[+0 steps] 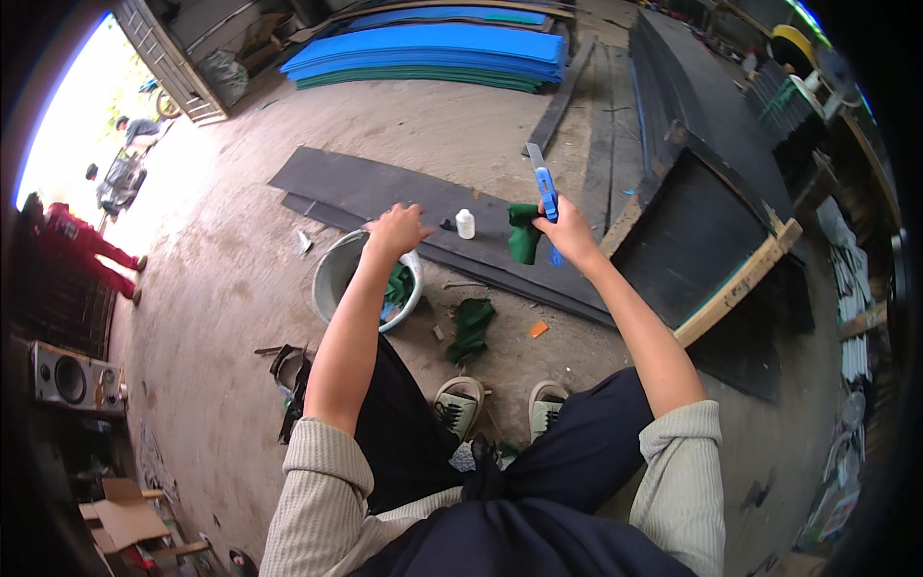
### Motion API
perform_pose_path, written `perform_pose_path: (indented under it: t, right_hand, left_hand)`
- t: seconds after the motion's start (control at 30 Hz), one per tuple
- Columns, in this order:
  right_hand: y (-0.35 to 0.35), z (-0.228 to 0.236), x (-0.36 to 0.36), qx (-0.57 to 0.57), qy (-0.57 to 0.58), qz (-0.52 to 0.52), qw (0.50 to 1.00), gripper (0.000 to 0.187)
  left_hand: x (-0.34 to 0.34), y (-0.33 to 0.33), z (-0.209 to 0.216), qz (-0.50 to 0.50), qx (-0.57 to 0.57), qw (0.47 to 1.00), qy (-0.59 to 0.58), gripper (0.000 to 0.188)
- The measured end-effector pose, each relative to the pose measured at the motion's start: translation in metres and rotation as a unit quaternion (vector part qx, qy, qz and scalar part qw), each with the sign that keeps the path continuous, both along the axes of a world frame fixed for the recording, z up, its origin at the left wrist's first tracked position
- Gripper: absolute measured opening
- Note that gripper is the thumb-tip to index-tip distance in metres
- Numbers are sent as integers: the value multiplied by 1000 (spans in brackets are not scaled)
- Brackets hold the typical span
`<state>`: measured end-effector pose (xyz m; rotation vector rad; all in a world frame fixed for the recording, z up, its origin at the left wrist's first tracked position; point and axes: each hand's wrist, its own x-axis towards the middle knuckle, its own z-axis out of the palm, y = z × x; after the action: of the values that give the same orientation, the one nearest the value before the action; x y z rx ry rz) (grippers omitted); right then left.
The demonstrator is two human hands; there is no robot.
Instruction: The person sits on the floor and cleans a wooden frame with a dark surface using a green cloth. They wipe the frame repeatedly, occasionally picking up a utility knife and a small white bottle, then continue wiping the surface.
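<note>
Right hand [574, 236] gripped blue knife [547, 195] and green piece [523, 237]; left hand [397, 231] spread by bucket [336, 264]

In the head view, read as a clock face about its centre, the left forearm [348, 337] rose from 7 o'clock, its ribbed sleeve [327, 452] rolled near the elbow. The left hand lay close in at 10 to 11 o'clock, back upward, fingers fanned well apart. Nothing showed in its grasp, though the palm was hidden. It appeared at the bucket's 1 o'clock edge; whether it touched the rim could not be told.

The right forearm [639, 332] slanted inward from 4 o'clock to the right hand, at 2 o'clock. Those fingers were curled closed around the knife, whose bare blade pointed toward 11 to 12 o'clock. The green piece hung at the thumb side, apparently pinched by the same hand.

A white bottle [465, 225] stood at 12 o'clock, between the hands, on dark flat sheets [361, 185]. Another green scrap [470, 330] lay on the floor [221, 279] at 6 o'clock, with an orange bit [537, 329] near 4 o'clock.
</note>
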<state>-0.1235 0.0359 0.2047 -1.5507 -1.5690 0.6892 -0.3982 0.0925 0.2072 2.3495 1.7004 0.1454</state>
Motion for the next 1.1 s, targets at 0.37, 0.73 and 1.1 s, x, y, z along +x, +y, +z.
perform_pose_path:
  t: [0.37, 0.73, 1.1]
  right_hand:
    - [-74, 0, 69, -4, -1, -97, 995, 28]
    - [-123, -12, 90, -46, 110, -82, 989, 48]
    - [-108, 1, 98, -9, 132, -68, 989, 44]
  left_hand:
    - [189, -43, 13, -240, -107, 836, -481, 25]
    - [226, -62, -18, -208, -159, 844, -468, 37]
    - [186, -54, 5, -268, -207, 820, -461, 26]
